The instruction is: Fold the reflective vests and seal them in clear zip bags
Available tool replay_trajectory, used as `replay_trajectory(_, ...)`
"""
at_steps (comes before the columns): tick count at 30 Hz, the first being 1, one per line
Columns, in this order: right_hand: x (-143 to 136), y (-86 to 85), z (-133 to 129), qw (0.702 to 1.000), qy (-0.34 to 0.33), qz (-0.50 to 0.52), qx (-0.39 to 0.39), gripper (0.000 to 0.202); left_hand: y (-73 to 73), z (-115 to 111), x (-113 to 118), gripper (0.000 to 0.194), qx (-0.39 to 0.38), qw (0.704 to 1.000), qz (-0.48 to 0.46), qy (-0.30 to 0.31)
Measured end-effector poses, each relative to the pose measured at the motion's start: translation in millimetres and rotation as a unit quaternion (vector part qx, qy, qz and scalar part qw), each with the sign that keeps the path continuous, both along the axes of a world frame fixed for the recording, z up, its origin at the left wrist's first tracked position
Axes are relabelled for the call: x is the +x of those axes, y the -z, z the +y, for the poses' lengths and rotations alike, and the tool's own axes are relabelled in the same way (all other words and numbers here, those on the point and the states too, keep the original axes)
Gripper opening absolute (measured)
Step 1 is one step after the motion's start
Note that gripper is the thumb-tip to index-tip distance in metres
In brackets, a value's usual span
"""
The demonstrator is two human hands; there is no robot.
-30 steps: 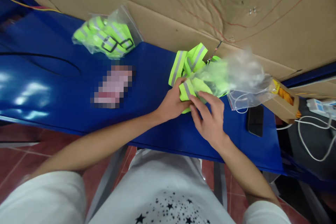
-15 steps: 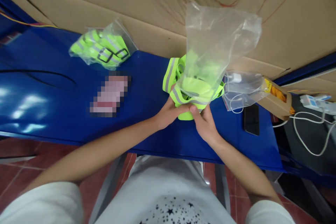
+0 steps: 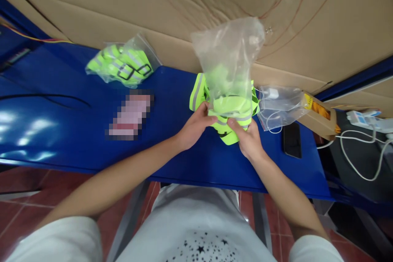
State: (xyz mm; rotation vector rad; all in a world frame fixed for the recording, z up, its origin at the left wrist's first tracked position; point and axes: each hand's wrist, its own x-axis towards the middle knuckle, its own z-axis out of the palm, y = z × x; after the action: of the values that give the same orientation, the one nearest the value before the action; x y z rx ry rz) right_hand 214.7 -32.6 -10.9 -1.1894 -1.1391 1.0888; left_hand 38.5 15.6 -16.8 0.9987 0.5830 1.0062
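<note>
Clear bag (image 3: 230, 43): far end has swung left since the earlier frame. Left hand (image 3: 194, 127) pinches the near edge of the yellow-green straps (image 3: 231, 139) at left, right hand (image 3: 250, 139) at right. Straps bunched above the tabletop (image 3: 178, 163), seemingly partly inside the bag; hazy plastic obscures this. Dark phone (image 3: 292, 140) lies right.

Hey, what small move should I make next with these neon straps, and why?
Probably tuck the neon straps farther into the clear bag: the left hand and right hand hold them at its lower edge, and parts of them show outside it, below and to both sides.
</note>
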Motion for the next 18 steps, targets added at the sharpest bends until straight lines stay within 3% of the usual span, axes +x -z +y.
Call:
replay_trajectory(3, 4, -9.0, 0, 0.997, -0.067, -0.043, -0.003, 0.047, -6.3, 4, -5, 0.074, -0.032, 0.998, -0.047, 0.031)
replay_trajectory(5, 2, -12.3, 2, 0.994, -0.088, -0.067, -0.011, 0.047, -10.9, 4, -4, 0.08, -0.038, 0.998, -0.043, 0.012)
replay_trajectory(7, -3, -12.2, 6, 0.995, -0.053, -0.08, -0.019, 0.049, -13.9, 0, 2, 0.072, -0.046, 0.998, -0.031, -0.03)
replay_trajectory(9, -9, -10.0, 12, 0.996, 0.033, -0.084, -0.019, 0.053, -14.4, -4, 10, 0.062, -0.057, 0.995, -0.035, -0.07)
replay_trajectory(12, -18, -6.4, 20, 0.984, 0.15, -0.092, 0.013, 0.053, -10.5, -10, 20, 0.058, -0.065, 0.993, -0.06, -0.083)
replay_trajectory(16, -35, -5.9, 23, 0.961, 0.197, -0.162, 0.109, 0.043, -4.8, -14, 22, 0.055, -0.05, 0.993, -0.055, -0.094)
replay_trajectory(18, -40, -7.9, 22, 0.952, 0.176, -0.205, 0.142, 0.041, -5.4, -11, 17, 0.056, -0.055, 0.993, -0.056, -0.084)
